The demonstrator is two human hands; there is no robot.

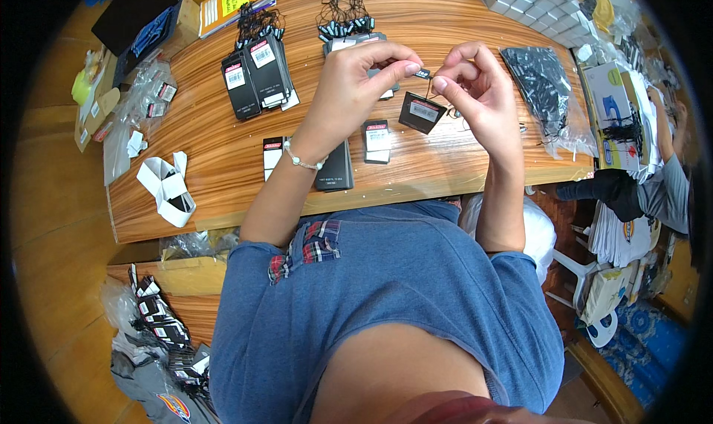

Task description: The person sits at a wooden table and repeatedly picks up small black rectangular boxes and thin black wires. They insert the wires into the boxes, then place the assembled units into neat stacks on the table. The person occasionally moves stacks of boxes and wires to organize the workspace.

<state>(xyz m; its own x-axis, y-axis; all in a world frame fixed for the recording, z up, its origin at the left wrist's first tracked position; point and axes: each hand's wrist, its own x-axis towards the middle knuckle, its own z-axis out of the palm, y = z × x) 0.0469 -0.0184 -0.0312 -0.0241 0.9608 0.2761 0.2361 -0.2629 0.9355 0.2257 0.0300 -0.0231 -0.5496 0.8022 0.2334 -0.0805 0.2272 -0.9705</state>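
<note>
Above the table, my left hand, with a beaded bracelet at its wrist, pinches the small dark plastic end piece of a hang tag's string between thumb and forefinger. My right hand is closed at thumb and fingertips on the thin black string. From that string a small black hang tag with a red strip and a pale label hangs tilted. Just below lies a small stack of similar tags. Larger black tags lie partly under my left forearm.
Stacks of black tags with bunched strings lie farther back. A clear bag of black items is at right, near small white boxes. A white paper loop sits left. Another person's grey sleeve shows at far right.
</note>
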